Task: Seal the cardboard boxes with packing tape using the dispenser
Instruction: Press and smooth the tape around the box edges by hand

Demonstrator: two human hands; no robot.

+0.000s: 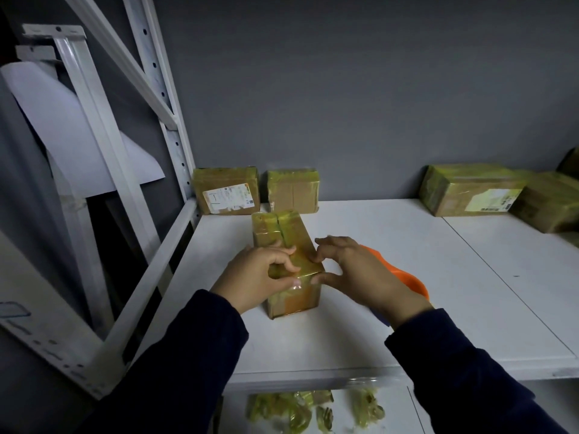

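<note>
1. At the near end of the taped cardboard box [294, 303], the left hand [260, 277] grips the top edge, fingers curled above and thumb on the front face.
2. The right hand [363, 270] pinches that box's right corner.
3. The box lies on the white counter [391, 233].
4. An orange tape dispenser [410, 278] sits just behind the right hand, mostly hidden.
5. A labelled box [227, 192] leans at the wall.

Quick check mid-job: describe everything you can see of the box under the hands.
The cardboard box is long, brown and rectangular, mostly wrapped in glossy yellowish tape, with bare cardboard showing on its near end. It lies flat on the white table, long side running away from the camera. The left hand and right hand grip its near top edge.
</note>
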